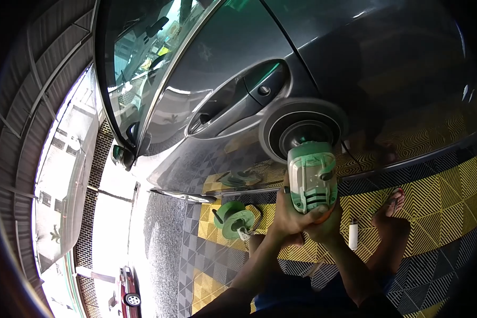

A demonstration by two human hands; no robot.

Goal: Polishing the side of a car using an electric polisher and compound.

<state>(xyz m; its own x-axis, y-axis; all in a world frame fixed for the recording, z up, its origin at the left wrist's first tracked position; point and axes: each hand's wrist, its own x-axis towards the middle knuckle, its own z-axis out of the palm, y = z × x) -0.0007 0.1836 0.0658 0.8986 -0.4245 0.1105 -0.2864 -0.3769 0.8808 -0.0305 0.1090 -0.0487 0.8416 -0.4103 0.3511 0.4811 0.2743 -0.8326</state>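
Observation:
Both my hands grip a green and grey power polisher (pixel 312 179). My left hand (pixel 288 218) wraps its body from the left, thumb across the housing. My right hand (pixel 328 228) holds it lower down on the right, partly hidden behind the body. The round polishing pad (pixel 264 131) looks blurred at its rim and lies against or very close to the dark car door panel (pixel 238 155). Just up and left of the pad is the door handle (pixel 238 107) in its oval recess. A door seam (pixel 290 35) runs above the pad.
A green cable reel (pixel 236 220) stands on the yellow and grey floor tiles (pixel 429 198) to my left. Near my foot (pixel 395 200) lies a white bottle (pixel 353 236). The car's side mirror (pixel 122 157) sticks out at left. A red car (pixel 128 292) is outside.

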